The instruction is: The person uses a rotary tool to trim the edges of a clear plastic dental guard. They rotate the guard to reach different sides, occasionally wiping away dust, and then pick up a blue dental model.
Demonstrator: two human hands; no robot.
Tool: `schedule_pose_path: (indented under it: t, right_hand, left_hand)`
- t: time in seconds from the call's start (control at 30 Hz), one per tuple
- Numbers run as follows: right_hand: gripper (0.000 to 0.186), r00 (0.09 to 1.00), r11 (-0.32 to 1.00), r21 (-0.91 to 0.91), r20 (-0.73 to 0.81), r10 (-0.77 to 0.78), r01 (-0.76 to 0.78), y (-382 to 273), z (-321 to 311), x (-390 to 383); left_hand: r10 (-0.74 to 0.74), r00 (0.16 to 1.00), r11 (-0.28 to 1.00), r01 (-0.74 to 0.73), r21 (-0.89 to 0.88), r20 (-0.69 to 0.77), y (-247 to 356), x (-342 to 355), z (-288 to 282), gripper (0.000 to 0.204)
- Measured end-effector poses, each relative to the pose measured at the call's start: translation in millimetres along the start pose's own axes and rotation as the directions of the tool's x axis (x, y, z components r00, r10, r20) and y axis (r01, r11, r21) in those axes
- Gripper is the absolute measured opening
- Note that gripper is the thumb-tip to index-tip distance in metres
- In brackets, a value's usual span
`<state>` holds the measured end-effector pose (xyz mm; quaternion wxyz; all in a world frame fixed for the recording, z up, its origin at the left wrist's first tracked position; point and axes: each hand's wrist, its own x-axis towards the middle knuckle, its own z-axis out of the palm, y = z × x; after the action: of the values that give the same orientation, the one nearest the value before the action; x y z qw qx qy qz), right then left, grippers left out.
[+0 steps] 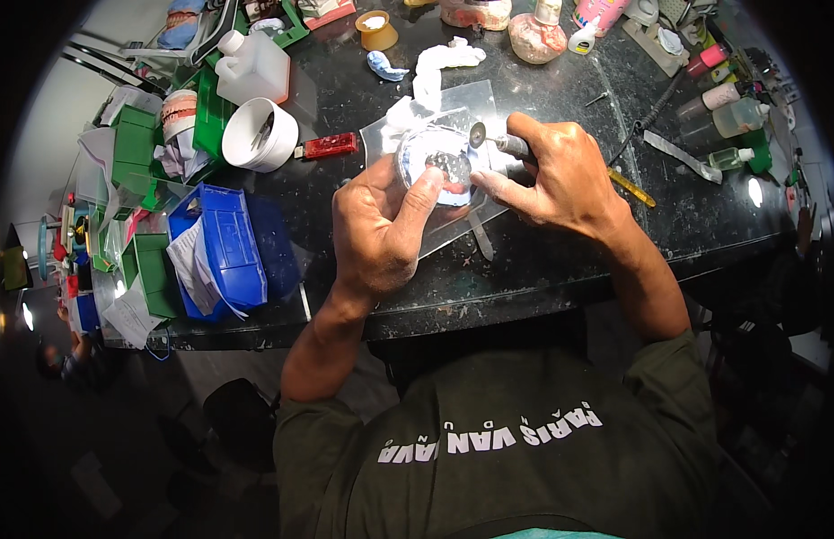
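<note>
My left hand (381,225) is closed around a pale, rounded dental cast (417,171), its thumb pressed on the front. A dark, dotted patch and some red show on the cast, but glare washes out much of it. From the right, my right hand (565,175) grips a rotary handpiece (511,144). The handpiece's small round disc (477,135) is beside the cast's upper right edge; whether they touch I cannot tell. Beneath both hands lies a clear plastic sheet (480,97) on the black table.
At left stand a blue bin (221,256), green bins (134,153), a white tub (260,135) and a plastic jug (255,67). A red lighter (331,145) lies near the sheet. Farther back is a round flask (537,38); bottles (738,117) line the right.
</note>
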<state>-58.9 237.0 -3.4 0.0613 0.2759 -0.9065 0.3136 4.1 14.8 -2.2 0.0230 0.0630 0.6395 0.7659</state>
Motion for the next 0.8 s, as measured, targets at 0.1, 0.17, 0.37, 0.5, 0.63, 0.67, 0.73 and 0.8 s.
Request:
schedule_pose_path:
  t: [0.1, 0.17, 0.37, 0.5, 0.63, 0.67, 0.73, 0.8]
  right_hand:
    - [0.054, 1.000, 1.000, -0.016, 0.007, 0.004, -0.004, 1, -1, -1]
    - [0.055, 1.000, 1.000, -0.004, 0.017, 0.020, -0.020, 2, 0, -2]
    - [0.054, 0.999, 1.000, -0.015, 0.032, 0.020, -0.019, 0, 0, -1]
    - [0.054, 1.000, 1.000, 0.002, -0.019, -0.011, 0.011, 3, 0, 0]
    - [0.057, 0.996, 0.996, -0.032, -0.001, -0.087, 0.087, 10, -11, 1]
    - [0.059, 0.989, 0.988, -0.043, -0.007, -0.151, 0.150, 12, -13, 1]
    - [0.061, 0.982, 0.978, -0.093, 0.015, -0.189, 0.189, 14, -17, 0]
    - [0.064, 0.975, 0.964, -0.147, 0.041, -0.219, 0.223, 15, -19, -1]
  left_hand:
    - [-0.002, 1.000, 1.000, 0.002, -0.011, 0.003, -2, 1, 1, 0.024]
    - [0.000, 1.000, 1.000, 0.000, -0.018, 0.001, -2, 2, 2, 0.024]
    - [0.017, 1.000, 1.000, -0.017, 0.002, 0.005, 0, 1, 0, 0.024]
    - [-0.027, 1.000, 0.999, 0.027, -0.018, 0.004, 0, 5, -2, 0.024]
    - [-0.045, 0.999, 0.997, 0.043, -0.058, -0.028, 3, 9, -6, 0.026]
    - [-0.070, 0.998, 0.996, 0.070, -0.055, 0.008, 4, 10, -11, 0.026]
    - [-0.096, 0.994, 0.993, 0.099, -0.062, 0.051, 6, 11, -16, 0.030]
    - [-0.129, 0.990, 0.989, 0.132, -0.063, 0.060, 9, 11, -18, 0.031]
